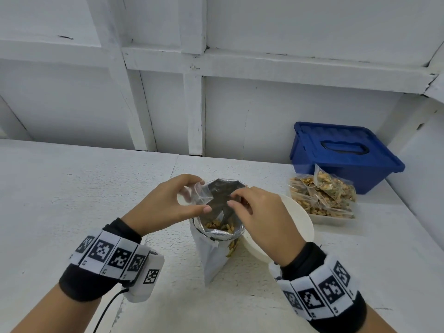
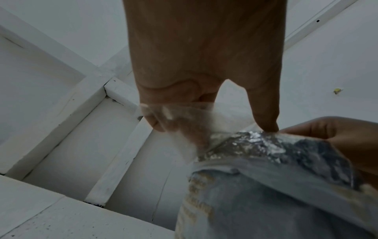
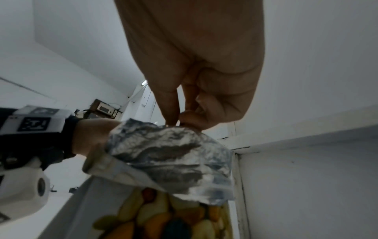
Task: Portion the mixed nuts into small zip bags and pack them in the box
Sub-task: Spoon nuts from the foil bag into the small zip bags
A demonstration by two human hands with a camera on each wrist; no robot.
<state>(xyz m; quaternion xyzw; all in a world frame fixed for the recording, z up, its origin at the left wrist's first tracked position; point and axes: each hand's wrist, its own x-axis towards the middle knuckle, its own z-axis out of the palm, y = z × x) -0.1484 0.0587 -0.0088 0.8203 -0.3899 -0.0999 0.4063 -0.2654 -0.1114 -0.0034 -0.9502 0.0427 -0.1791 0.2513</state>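
Zip bag: thin, limp, slippery; we judge its mouth edges the best hold. Left hand pinches it; right hand pinches nuts over the pouch.

Foil nut bag upright, open, table centre; empty clear zip bag at its mouth; filled bags and closed blue box at 2 o'clock.

I see black cuffs on both wrists; white bands of black-and-white square markers wrap them (a white camera pod and black cable on my left).
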